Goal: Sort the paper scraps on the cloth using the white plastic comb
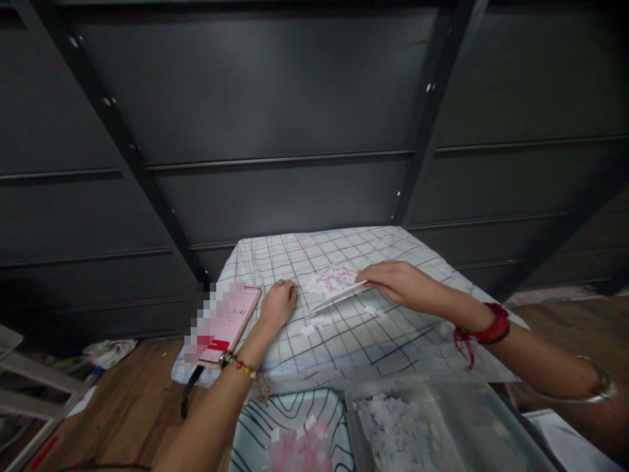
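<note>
My right hand (398, 282) grips the end of a thin, white, card-like strip (339, 297) between thumb and fingers. The strip stands tilted along the near side of a pile of small white and pink paper pieces (334, 278). A few loose white scraps (309, 328) lie in front of it on the checked cloth (344, 347). Just left of the pile, my left hand (279, 303) rests on the cloth with curled fingers. Its palm side is hidden, so I cannot make out whether anything is in it.
Left of my left hand lies a pink phone (236, 328), partly blurred, with a black cord. Nearest me are a striped tray (243, 429) of pink and white pieces and a clear plastic box (457, 419) holding white scraps. A dark panelled wall (285, 92) stands behind the table.
</note>
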Available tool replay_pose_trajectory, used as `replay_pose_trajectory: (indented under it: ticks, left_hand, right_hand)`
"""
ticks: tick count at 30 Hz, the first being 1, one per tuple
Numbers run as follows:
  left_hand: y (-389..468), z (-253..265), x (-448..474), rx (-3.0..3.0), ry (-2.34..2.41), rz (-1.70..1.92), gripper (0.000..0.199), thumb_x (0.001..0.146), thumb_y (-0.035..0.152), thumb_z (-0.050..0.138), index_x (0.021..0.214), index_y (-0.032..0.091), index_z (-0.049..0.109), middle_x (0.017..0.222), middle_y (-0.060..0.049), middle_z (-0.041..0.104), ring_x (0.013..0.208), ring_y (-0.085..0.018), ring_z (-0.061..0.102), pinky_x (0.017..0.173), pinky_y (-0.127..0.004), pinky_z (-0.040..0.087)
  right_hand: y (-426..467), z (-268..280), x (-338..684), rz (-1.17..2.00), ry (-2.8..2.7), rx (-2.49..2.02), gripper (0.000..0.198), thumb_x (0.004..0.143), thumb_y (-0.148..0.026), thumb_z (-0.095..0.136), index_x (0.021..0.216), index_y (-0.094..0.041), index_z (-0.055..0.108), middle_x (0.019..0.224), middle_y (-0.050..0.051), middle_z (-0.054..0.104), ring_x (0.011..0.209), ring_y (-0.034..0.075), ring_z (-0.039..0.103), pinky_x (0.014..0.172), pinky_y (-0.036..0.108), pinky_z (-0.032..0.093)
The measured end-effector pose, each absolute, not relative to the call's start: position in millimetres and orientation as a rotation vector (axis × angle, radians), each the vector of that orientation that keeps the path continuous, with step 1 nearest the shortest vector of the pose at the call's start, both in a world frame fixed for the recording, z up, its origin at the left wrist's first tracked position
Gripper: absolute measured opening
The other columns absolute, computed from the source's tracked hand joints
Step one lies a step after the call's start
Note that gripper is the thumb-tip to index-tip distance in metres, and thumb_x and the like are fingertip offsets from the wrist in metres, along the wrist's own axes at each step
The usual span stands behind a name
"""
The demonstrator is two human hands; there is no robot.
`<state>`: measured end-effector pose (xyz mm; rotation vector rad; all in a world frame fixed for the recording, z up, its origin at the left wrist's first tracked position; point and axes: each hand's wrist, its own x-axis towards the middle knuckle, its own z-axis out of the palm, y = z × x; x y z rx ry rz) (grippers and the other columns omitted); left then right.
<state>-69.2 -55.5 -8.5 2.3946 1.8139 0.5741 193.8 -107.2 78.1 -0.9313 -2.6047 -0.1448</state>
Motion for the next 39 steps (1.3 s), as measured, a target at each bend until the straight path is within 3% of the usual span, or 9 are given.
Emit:
replay_pose_trajectory:
  ticks: [7, 12, 18, 29, 39]
  left_hand:
    - [-58.5, -15.9, -68.8, 2.403, 1.870, 0.588, 0.024, 0.090, 0.011, 0.041, 0.101, 0.015, 0.063, 0.104, -0.009, 0.062, 0.100, -0.020, 0.058, 0.084, -0.028, 0.045]
    - [-58.7, -15.4, -66.4, 2.451, 1.844, 0.567, 0.024, 0.090, 0.012, 0.042, 0.101, 0.016, 0.063, 0.105, -0.009, 0.062, 0.100, -0.022, 0.057, 0.083, -0.029, 0.046]
    - [-59.0, -16.0, -62.8, 2.517, 1.852, 0.539, 0.025, 0.090, 0.014, 0.042, 0.102, 0.018, 0.063, 0.106, -0.007, 0.062, 0.098, -0.022, 0.059, 0.077, -0.027, 0.047]
    - [-57.0, -17.1, -64.4, 2.529, 1.810, 0.615, 0.026, 0.088, 0.014, 0.040, 0.096, 0.018, 0.064, 0.101, -0.007, 0.065, 0.096, -0.022, 0.060, 0.082, -0.030, 0.048]
    - [-55.7, -18.4, -65.5, 2.498, 1.801, 0.655, 0.027, 0.086, 0.014, 0.040, 0.095, 0.018, 0.064, 0.100, -0.007, 0.065, 0.096, -0.022, 0.060, 0.082, -0.030, 0.048]
  right_hand:
    - [-98.9, 72.3, 180.4, -0.133, -2.646, -0.885, 0.030, 0.088, -0.014, 0.035, 0.096, -0.018, 0.064, 0.091, 0.005, 0.070, 0.085, 0.015, 0.064, 0.078, 0.029, 0.047]
    - [-117.6, 83.1, 256.6, -0.304, -2.535, -1.108, 0.030, 0.088, -0.021, 0.036, 0.103, -0.023, 0.063, 0.094, 0.005, 0.070, 0.086, 0.018, 0.065, 0.076, 0.033, 0.050]
    - [-158.6, 75.7, 321.9, -0.618, -2.582, -1.138, 0.040, 0.079, -0.012, 0.040, 0.112, -0.022, 0.060, 0.091, 0.008, 0.070, 0.079, 0.021, 0.064, 0.066, 0.035, 0.049]
    - [-171.2, 64.8, 284.9, -0.998, -2.534, -1.304, 0.049, 0.068, 0.002, 0.038, 0.105, -0.020, 0.062, 0.079, 0.005, 0.069, 0.064, 0.018, 0.059, 0.063, 0.032, 0.042]
    - [-180.2, 63.4, 281.1, -0.956, -2.506, -1.245, 0.047, 0.068, 0.003, 0.039, 0.103, -0.018, 0.061, 0.073, 0.004, 0.067, 0.062, 0.017, 0.058, 0.061, 0.031, 0.041]
